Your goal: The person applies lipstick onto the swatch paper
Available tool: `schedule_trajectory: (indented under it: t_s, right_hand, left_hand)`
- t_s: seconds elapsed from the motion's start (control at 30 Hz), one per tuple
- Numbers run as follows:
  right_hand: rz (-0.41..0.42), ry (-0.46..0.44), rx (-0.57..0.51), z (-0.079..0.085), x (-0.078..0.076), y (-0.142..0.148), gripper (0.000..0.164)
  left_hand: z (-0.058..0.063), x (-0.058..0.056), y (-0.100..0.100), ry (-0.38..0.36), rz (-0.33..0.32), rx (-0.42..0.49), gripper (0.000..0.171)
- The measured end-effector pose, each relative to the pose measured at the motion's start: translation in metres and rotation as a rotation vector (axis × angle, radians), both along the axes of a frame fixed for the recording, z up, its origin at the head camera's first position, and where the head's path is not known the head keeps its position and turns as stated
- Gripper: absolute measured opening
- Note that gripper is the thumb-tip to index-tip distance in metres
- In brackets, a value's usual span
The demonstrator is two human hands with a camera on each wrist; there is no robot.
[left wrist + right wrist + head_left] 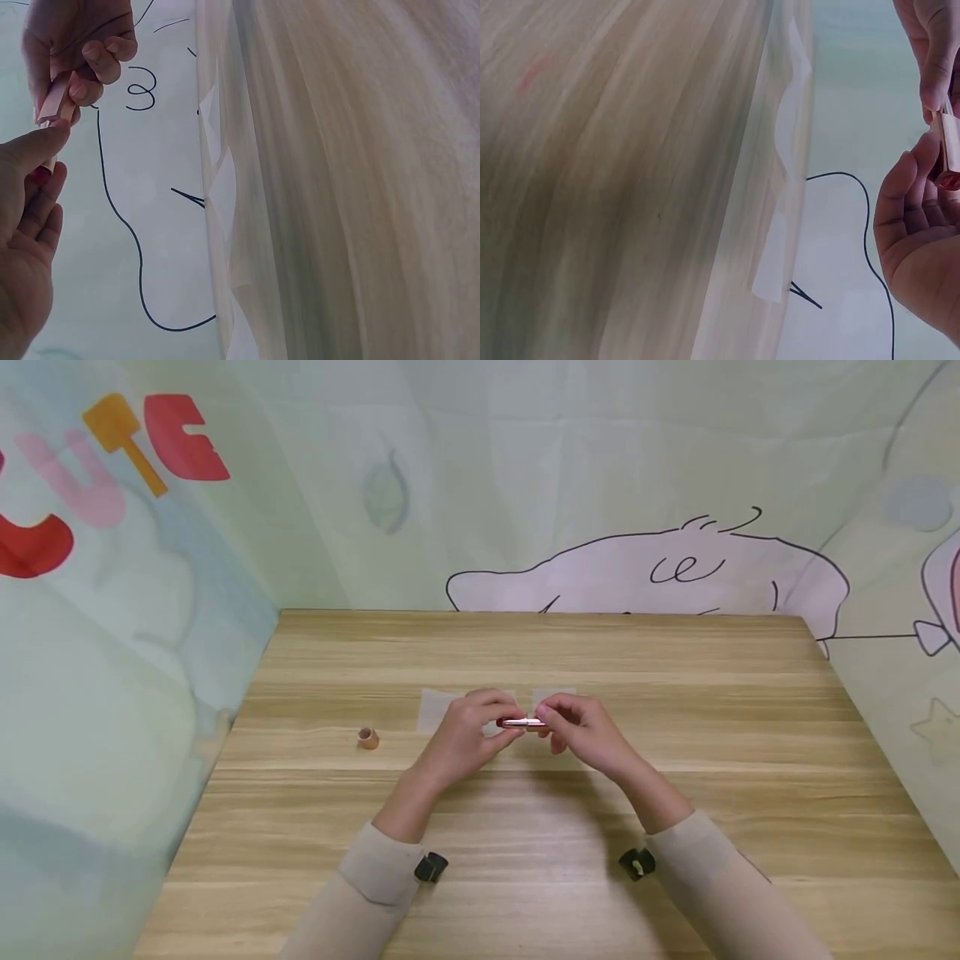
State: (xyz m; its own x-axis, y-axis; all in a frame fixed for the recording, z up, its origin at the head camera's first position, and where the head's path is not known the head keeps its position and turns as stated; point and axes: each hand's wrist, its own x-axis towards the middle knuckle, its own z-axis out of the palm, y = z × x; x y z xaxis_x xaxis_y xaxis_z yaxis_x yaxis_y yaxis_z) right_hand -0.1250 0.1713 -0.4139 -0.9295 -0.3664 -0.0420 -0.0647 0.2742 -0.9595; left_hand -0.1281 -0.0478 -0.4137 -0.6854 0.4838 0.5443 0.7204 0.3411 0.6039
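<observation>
Pinching lipstick (515, 723) with left hand (465, 732) near the red tip and with right hand (589, 735) at the base; gripped at both ends, likely to steady the parts in line. Held above bench (517, 852), on the near side of pale sheets (433, 707). Off to the left, open end up: small cap (368, 740), probably parked to spare both hands.
</observation>
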Motion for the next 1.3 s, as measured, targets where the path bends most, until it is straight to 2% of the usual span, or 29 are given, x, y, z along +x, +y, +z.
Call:
schedule_trajectory:
  t_s: [0.17, 0.27, 0.4, 0.5, 0.93, 1.17, 1.3]
  right_hand:
    - [-0.007, -0.03, -0.05, -0.001, 0.002, -0.002, 0.023]
    - [-0.029, -0.024, -0.07, -0.002, 0.003, -0.003, 0.023]
    - [-0.078, 0.007, -0.086, -0.003, 0.002, -0.002, 0.021]
    - [-0.115, 0.012, -0.087, -0.003, 0.001, -0.002, 0.02]
    - [-0.164, 0.0, -0.086, -0.003, 0.001, 0.003, 0.024]
    - [-0.162, 0.011, -0.091, -0.001, -0.001, 0.004, 0.024]
    - [-0.162, 0.042, -0.094, 0.001, -0.003, 0.006, 0.023]
  left_hand:
    - [-0.001, 0.0, -0.002, -0.012, 0.032, 0.0, 0.019]
    - [-0.001, 0.0, -0.004, -0.035, 0.044, -0.01, 0.03]
    - [-0.002, 0.0, -0.011, -0.081, 0.091, -0.097, 0.052]
    - [-0.005, 0.002, -0.02, -0.107, 0.143, -0.191, 0.059]
    - [-0.015, 0.008, -0.056, -0.157, 0.236, -0.366, 0.057]
    - [-0.02, 0.011, -0.076, -0.193, 0.259, -0.413, 0.057]
    - [-0.019, 0.014, -0.085, -0.204, 0.271, -0.436, 0.056]
